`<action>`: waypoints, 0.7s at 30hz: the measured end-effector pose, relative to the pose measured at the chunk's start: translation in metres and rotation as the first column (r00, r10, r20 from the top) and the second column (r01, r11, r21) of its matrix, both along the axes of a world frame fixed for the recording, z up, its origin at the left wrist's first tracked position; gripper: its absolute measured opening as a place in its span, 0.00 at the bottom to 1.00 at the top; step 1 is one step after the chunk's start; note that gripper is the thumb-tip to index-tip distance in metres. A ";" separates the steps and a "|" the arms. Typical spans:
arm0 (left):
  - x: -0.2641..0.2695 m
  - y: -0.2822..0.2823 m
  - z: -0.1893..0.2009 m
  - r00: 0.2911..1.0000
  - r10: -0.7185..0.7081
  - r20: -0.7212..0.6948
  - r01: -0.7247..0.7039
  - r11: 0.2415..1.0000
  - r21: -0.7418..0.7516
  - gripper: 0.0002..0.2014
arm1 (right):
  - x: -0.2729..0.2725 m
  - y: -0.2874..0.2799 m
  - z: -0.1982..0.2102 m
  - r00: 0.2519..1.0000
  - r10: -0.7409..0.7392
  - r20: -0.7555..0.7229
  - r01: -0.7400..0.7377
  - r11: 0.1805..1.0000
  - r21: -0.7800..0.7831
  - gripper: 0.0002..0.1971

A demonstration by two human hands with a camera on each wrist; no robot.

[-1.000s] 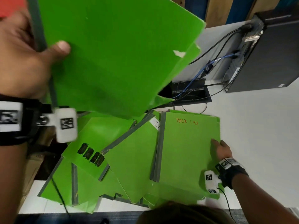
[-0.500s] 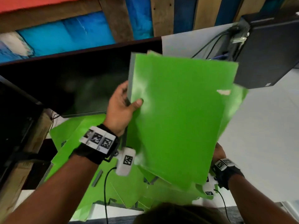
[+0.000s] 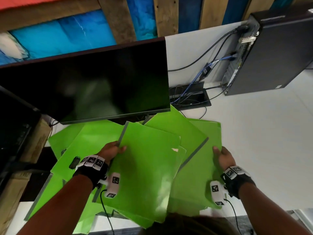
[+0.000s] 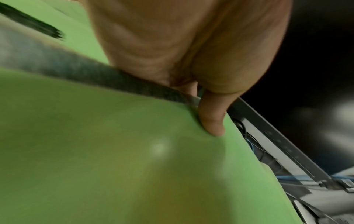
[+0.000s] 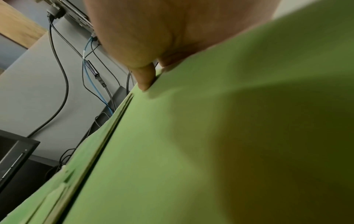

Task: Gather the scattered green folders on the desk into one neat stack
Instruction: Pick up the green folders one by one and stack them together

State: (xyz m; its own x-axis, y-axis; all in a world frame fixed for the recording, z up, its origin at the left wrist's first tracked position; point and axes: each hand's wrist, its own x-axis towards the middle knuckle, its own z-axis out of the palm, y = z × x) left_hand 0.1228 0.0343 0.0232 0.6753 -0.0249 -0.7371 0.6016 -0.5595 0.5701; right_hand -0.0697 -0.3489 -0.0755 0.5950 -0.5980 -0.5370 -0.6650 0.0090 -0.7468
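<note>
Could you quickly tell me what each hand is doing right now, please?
Left hand: pinches the grey-spined top green card folder at its spine edge.
Right hand: grips the right edge of the lower green folder pile, thumb on top.

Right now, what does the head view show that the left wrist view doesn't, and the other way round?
Only the head view shows the right hand holding the right-side green folders' edge, and the black computer tower.

Only the left wrist view shows the thumb pressed close-up beside the grey spine.

Both show the left hand gripping the green card folder with a grey spine, and the black monitor.
</note>
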 end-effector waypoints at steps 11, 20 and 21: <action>0.013 0.014 0.002 0.994 -0.090 0.064 0.080 0.987 0.136 0.25 | 0.001 0.001 0.007 0.998 0.023 -0.055 -0.024 0.999 -0.031 0.19; 0.066 0.101 0.055 0.917 -0.362 0.165 0.245 0.842 0.481 0.25 | 0.001 0.002 0.008 0.994 0.051 -0.102 -0.059 0.995 -0.077 0.20; 0.064 0.112 0.058 0.938 -0.293 0.188 0.186 0.878 0.440 0.24 | 0.001 0.002 0.010 0.993 0.050 -0.107 -0.058 0.995 -0.075 0.20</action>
State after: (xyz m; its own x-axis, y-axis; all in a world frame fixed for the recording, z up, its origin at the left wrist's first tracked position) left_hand 0.1867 0.1459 0.0812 0.8451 0.0590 -0.5313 0.2924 -0.8830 0.3671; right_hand -0.0687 -0.3465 -0.0657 0.5705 -0.6089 -0.5511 -0.7375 -0.0845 -0.6701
